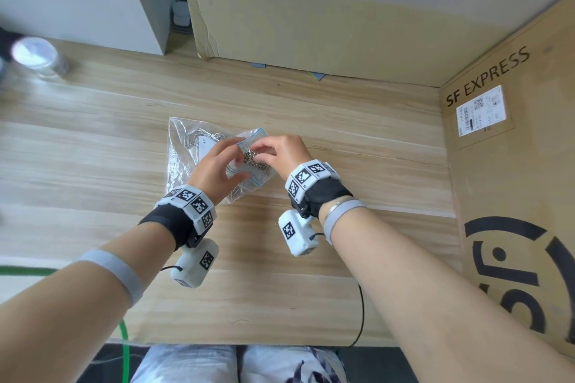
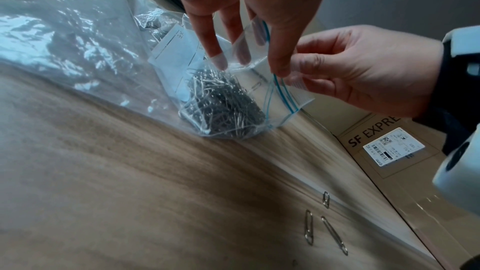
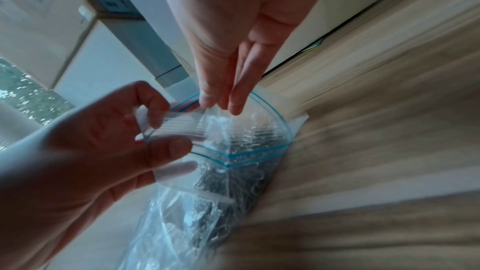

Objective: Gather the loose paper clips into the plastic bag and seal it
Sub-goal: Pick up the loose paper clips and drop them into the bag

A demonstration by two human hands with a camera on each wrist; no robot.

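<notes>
A small clear zip bag [image 1: 255,135] with blue seal lines lies mouth-open on the wooden table [image 1: 342,140], holding a heap of silver paper clips [image 2: 223,106]. My left hand [image 1: 241,158] pinches one lip of the mouth, thumb outside and fingers inside [image 2: 259,65]. My right hand [image 1: 258,149] pinches the opposite lip [image 3: 219,104], so the mouth is spread between both hands. Three loose paper clips [image 2: 309,227] lie on the table nearer to me, seen only in the left wrist view.
Under the zip bag lies a larger crumpled clear bag [image 1: 183,146] with a white card [image 1: 207,146] inside. An SF Express cardboard box [image 1: 513,165] walls the right side, another carton [image 1: 311,15] and a white box [image 1: 77,0] the back. A glass jar [image 1: 37,56] stands far left.
</notes>
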